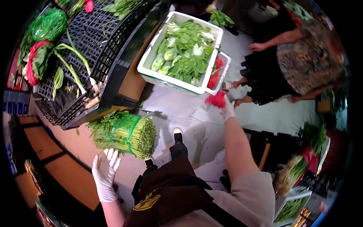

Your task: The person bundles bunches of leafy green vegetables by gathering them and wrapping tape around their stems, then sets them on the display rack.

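My left hand [106, 173], in a white glove, is open with its fingers stretched. It is just below a big bundle of leafy green stalks [132, 132], tied with green bands; whether they touch I cannot tell. The cut stalk ends face right, toward my feet. My right hand [227, 109], also gloved, is stretched forward and closed on a crumpled red piece of material [215, 99], perhaps plastic or cloth. Beyond it stands a white foam box [177, 84] filled with leafy greens [189, 53]. A smaller white box [225, 72] with red contents sits against its right side.
A black plastic crate [107, 49] at upper left holds loose stalks, leaves and a red-tied bunch of greens [36, 62]. Another person [306, 56] stands at upper right. More vegetables [293, 172] are at lower right. Grey floor [181, 108] lies around my shoes.
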